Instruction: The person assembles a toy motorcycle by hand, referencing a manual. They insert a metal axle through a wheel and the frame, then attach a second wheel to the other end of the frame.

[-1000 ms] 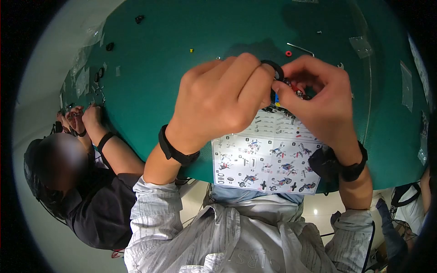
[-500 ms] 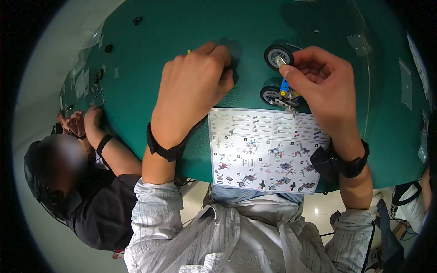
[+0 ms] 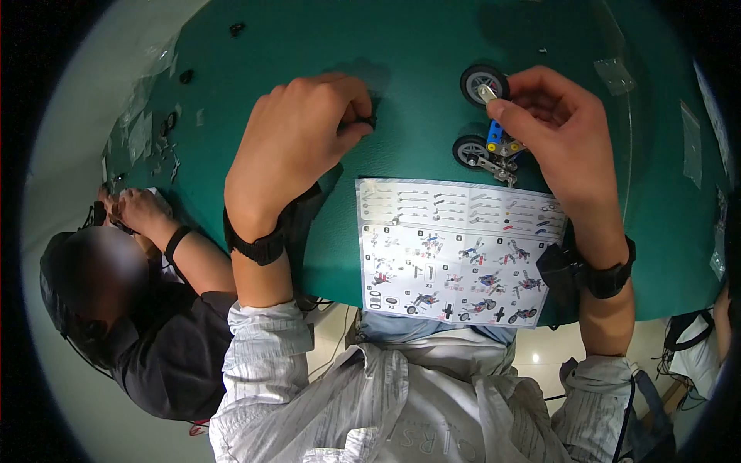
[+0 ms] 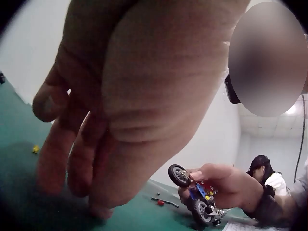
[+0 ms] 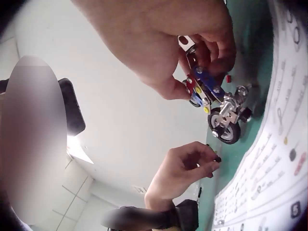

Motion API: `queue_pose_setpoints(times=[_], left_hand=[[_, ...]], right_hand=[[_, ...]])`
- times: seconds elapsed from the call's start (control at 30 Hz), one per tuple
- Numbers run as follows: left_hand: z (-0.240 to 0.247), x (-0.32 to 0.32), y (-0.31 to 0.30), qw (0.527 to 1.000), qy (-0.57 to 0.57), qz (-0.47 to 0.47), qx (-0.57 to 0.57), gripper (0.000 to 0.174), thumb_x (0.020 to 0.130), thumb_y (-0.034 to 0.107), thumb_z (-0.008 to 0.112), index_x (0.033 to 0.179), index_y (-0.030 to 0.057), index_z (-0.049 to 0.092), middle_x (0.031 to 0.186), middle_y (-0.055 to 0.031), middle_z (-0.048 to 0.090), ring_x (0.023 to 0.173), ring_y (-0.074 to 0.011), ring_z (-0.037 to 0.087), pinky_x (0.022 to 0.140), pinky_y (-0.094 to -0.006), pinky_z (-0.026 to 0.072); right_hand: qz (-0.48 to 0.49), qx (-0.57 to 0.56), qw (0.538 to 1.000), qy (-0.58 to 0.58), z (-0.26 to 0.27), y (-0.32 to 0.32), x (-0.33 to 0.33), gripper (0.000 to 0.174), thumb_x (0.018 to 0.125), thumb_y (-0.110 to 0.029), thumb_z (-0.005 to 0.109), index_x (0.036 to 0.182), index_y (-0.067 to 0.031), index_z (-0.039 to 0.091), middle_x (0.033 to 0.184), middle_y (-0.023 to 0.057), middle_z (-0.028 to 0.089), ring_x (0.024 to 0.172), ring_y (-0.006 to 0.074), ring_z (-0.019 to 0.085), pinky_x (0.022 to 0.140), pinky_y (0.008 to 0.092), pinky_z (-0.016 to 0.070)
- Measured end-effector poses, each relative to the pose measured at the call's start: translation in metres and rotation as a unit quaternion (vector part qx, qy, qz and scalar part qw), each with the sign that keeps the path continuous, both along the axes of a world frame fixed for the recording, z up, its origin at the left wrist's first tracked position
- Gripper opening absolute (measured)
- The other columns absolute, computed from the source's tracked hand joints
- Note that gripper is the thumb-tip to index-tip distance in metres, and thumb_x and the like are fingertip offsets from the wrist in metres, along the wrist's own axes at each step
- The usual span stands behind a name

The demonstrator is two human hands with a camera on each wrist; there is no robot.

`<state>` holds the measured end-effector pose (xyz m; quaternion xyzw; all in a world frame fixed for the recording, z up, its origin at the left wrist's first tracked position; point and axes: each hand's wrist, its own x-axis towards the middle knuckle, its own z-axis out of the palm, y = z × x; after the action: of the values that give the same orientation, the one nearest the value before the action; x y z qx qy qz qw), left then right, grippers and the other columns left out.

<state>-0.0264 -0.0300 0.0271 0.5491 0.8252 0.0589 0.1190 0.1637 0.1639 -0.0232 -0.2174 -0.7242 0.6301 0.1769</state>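
Note:
My right hand holds a model motorcycle between thumb and fingers, gripping it near its upper wheel. The model has two black-tyred grey wheels, blue and red plates, silver brackets and yellow nuts. In the right wrist view its lower wheel hangs free below my fingers. My left hand is to the left of the model, back upward. Thumb and forefinger pinch a small black piece, which also shows in the right wrist view; its kind is too small to make out. The fingers hide it in the left wrist view.
A printed instruction sheet lies at the near table edge. On the green table are a small yellow part, a red part, a hex key, plastic bags and black parts. Another person works at left.
My left hand has withdrawn from the model toward the left, uncovering both wheels. My right hand still holds the model, now slightly farther right.

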Motion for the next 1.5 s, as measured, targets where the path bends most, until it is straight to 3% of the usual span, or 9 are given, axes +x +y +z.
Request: queue_pose_setpoints(times=[0.33,0.43,0.63,0.73,0.83,1.03,1.23,1.33,1.5], left_hand=[[0.006,-0.014,-0.01,0.993,0.076,0.085,-0.015,0.016,0.082,0.01,0.076,0.098,0.0108,0.073,0.091,-0.0063,0.076,0.076,-0.0253,0.072,0.067,-0.0376,0.0536],[0.009,-0.015,-0.011,0.991,0.09,0.095,-0.039,0.014,0.083,0.012,0.074,0.097,0.0106,0.074,0.09,-0.0084,0.076,0.084,-0.0318,0.073,0.07,-0.041,0.056],[0.016,-0.029,-0.021,0.985,0.108,0.136,-0.017,0.017,0.083,0.014,0.075,0.1,0.0119,0.075,0.091,-0.0074,0.077,0.084,-0.0312,0.073,0.07,-0.0414,0.0562],[0.021,-0.026,-0.022,0.985,0.099,0.137,-0.025,0.02,0.083,0.015,0.075,0.103,0.0121,0.075,0.091,-0.0072,0.077,0.084,-0.0312,0.073,0.07,-0.0413,0.0562],[0.021,-0.015,-0.017,0.992,0.101,0.075,0.007,0.019,0.086,0.02,0.075,0.102,0.0107,0.074,0.095,-0.007,0.077,0.083,-0.0293,0.073,0.069,-0.0396,0.056],[0.02,0.026,0.012,0.962,-0.08,-0.065,0.251,0.029,0.083,0.012,0.081,0.111,0.0063,0.073,0.095,-0.0037,0.074,0.076,-0.0162,0.068,0.059,-0.0299,0.0494],[0.011,0.03,0.014,0.952,-0.103,-0.088,0.275,0.029,0.079,0.007,0.083,0.107,0.0071,0.074,0.094,-0.0019,0.073,0.075,-0.013,0.068,0.056,-0.0271,0.0463],[0.011,0.031,0.01,0.963,-0.145,-0.038,0.222,0.024,0.08,0.006,0.082,0.103,0.0063,0.074,0.094,-0.0021,0.073,0.075,-0.013,0.068,0.056,-0.0257,0.0456],[0.005,0.027,0.008,0.944,-0.198,-0.068,0.254,0.02,0.081,0.003,0.079,0.1,0.0036,0.073,0.095,-0.005,0.074,0.076,-0.0129,0.068,0.057,-0.0251,0.0469]], right_hand=[[0.003,0.001,1.0,-0.003,-0.002,0.001,0.0,0.025,0.087,-0.015,0.081,0.105,0.0004,0.072,0.089,0.0069,0.074,0.08,0.0094,0.069,0.074,0.0231,0.0547],[0.003,0.007,1.0,-0.007,0.0,0.001,0.0,0.028,0.087,-0.015,0.081,0.109,0.0002,0.071,0.091,0.0077,0.074,0.08,0.0099,0.069,0.074,0.0235,0.0551],[-0.01,0.008,1.0,-0.01,-0.002,0.008,0.002,0.032,0.086,-0.016,0.082,0.113,-0.0007,0.071,0.091,0.0076,0.074,0.082,0.0099,0.069,0.073,0.0235,0.0547],[0.0,-0.008,1.0,-0.021,0.005,0.006,0.002,0.031,0.085,-0.015,0.082,0.111,-0.0013,0.071,0.09,0.0068,0.074,0.082,0.0096,0.069,0.074,0.0231,0.0539],[0.024,0.031,0.999,0.006,0.002,0.004,0.002,0.03,0.084,-0.014,0.083,0.109,-0.0029,0.071,0.09,0.0048,0.074,0.082,0.0089,0.069,0.074,0.0231,0.0534],[0.071,0.085,0.992,0.066,0.011,-0.006,0.003,0.027,0.081,-0.009,0.083,0.105,-0.0052,0.071,0.09,0.0016,0.073,0.081,0.0077,0.067,0.075,0.0233,0.0525],[0.087,0.107,0.989,0.061,0.018,-0.009,0.004,0.035,0.079,-0.002,0.082,0.11,-0.0025,0.069,0.101,0.0027,0.07,0.09,0.0097,0.067,0.082,0.0251,0.0516],[0.082,0.111,0.988,0.067,0.018,-0.011,0.004,0.035,0.078,-0.001,0.082,0.11,-0.0028,0.069,0.099,0.0026,0.071,0.089,0.0093,0.066,0.08,0.0253,0.0514],[0.108,0.175,0.974,0.092,0.019,-0.013,0.005,0.035,0.075,-0.001,0.083,0.107,-0.0018,0.069,0.096,0.0044,0.071,0.083,0.0106,0.066,0.076,0.0258,0.0524]])
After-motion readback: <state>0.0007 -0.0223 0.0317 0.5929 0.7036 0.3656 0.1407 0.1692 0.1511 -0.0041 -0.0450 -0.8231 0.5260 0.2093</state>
